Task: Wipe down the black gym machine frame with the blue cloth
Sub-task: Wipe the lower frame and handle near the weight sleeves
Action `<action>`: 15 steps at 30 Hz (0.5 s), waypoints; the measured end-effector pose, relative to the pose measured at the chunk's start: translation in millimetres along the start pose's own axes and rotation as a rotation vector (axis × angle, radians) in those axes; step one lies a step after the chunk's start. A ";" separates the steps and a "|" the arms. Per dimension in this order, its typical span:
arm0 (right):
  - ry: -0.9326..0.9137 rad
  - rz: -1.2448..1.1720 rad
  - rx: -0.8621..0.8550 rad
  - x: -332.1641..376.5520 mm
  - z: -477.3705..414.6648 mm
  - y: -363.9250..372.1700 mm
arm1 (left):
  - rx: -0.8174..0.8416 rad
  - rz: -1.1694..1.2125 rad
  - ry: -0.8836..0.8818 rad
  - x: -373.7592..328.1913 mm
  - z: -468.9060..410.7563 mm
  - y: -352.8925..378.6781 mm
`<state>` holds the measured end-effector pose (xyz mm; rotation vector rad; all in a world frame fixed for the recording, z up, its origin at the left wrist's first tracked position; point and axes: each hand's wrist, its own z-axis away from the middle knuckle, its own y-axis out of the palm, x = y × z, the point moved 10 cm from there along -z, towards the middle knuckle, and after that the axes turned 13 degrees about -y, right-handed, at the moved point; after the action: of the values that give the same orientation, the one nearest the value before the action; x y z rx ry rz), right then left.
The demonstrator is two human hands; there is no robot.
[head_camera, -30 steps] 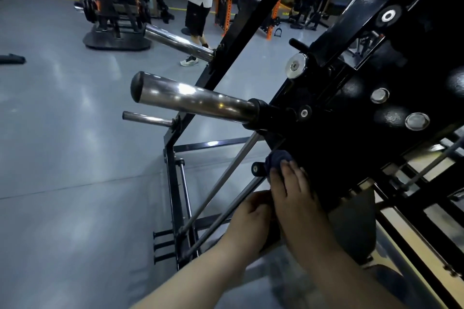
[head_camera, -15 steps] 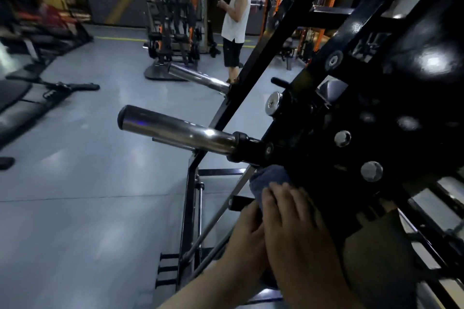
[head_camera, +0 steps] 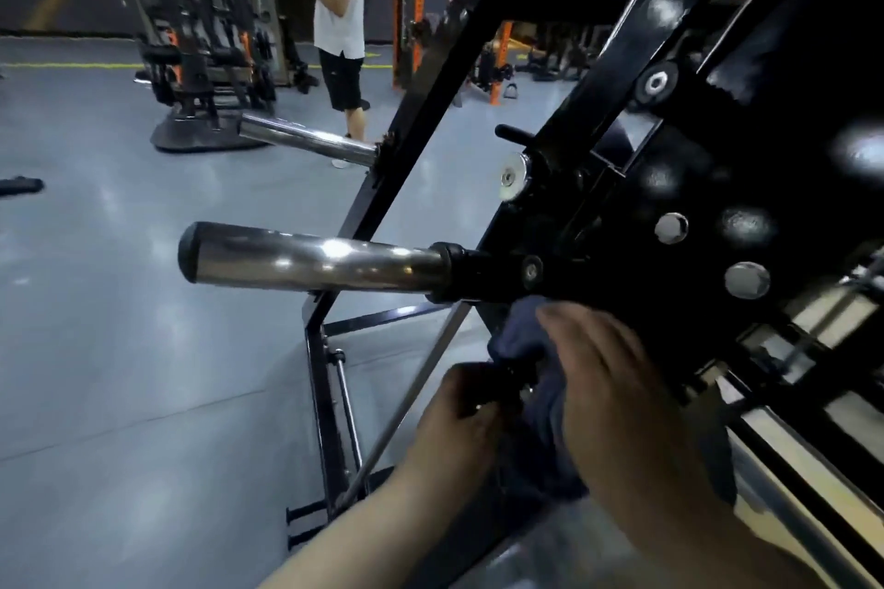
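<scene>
One blue cloth (head_camera: 519, 337) lies bunched against the lower edge of the black gym machine frame (head_camera: 622, 263), just below the root of the near chrome weight horn (head_camera: 311, 261). One right hand (head_camera: 607, 378) lies flat over the cloth, fingers straight and close together, pressing it to the frame without clasping it. One left hand (head_camera: 454, 416) sits just beside it, fingers curled toward a small dark part next to the cloth. Whether it grips that part or the cloth's edge cannot be told.

Most of the cloth is hidden under the right hand.

Two horns project to the left: the near one and a far chrome weight horn (head_camera: 306, 141). Two round silver bolt heads (head_camera: 671, 228) sit on the frame plate, and one hex bolt (head_camera: 656, 83) sits higher up. The frame is cut off at the top and right edges.

One bystander (head_camera: 340, 19) in a white sleeveless top stands on the grey floor (head_camera: 119, 349), head cut off by the upper edge. The orange racks (head_camera: 406, 0) behind are blurred.
</scene>
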<state>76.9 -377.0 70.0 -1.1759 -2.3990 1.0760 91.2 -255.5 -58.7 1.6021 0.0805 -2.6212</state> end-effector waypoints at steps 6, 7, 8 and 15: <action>0.055 0.300 0.258 19.7 7.3 55.4 | 0.099 -0.225 0.291 -60.3 26.7 -72.1; 0.057 0.289 0.295 22.5 12.7 66.4 | 0.050 -0.337 0.506 -85.3 39.8 -89.0; 0.067 0.266 0.310 22.6 16.8 73.6 | -0.020 -0.447 0.737 -108.9 53.9 -103.7; 0.247 0.180 0.389 12.5 12.7 66.8 | -0.469 -1.485 1.045 -158.2 48.9 -130.2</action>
<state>100.7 -347.3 12.2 -1.3086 -1.8234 1.2920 108.6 -124.7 105.6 2.9816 2.3915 -1.2823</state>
